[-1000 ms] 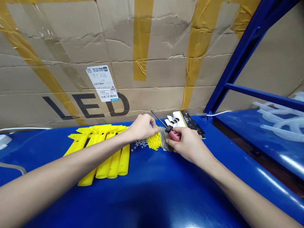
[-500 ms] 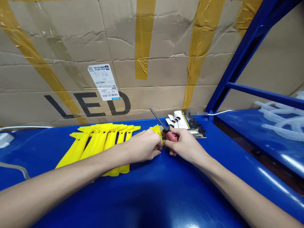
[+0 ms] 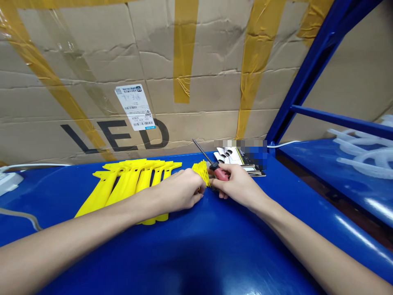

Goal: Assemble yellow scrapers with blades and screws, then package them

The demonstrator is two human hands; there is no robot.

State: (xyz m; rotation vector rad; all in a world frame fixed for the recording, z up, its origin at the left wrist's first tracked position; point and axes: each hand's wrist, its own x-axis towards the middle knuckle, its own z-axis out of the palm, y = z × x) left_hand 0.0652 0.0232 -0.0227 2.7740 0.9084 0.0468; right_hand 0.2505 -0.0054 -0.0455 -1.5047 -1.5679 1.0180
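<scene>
One screwdriver (image 3: 221, 173) in head view, red and black, clamped in right hand (image 3: 239, 184). Grip with thumb and fingers around handle; shaft angled up and left toward far edge of blue surface (image 3: 138, 254), tip clear of everything. Left hand (image 3: 186, 190) across from right hand, just beside small yellow parts (image 3: 201, 173). Fingers curled inward, tips low over surface; cannot tell whether clamped on anything, inside of grasp hidden. Small yellow parts bunched between both hands, nearer far edge than near side, partly covered by left hand. Dark bits under right fingers, too hidden to name.

Long yellow pieces (image 3: 125, 180) laid side by side left of left hand, narrow ends toward far edge, partly behind left forearm. White, black and yellow packaging (image 3: 238, 155) flat near far edge, just beyond right hand, partly pixelated. White block (image 3: 10, 182) at left end of surface, with white cable (image 3: 33, 166) along far edge and grey cable (image 3: 27, 213) closer in. Taped cardboard box (image 3: 211, 53) behind far edge, printed "LED", white label (image 3: 136, 107) on front. Blue frame (image 3: 302, 82) at far right corner; translucent tubing (image 3: 367, 149) beyond, on neighbouring blue surface.
</scene>
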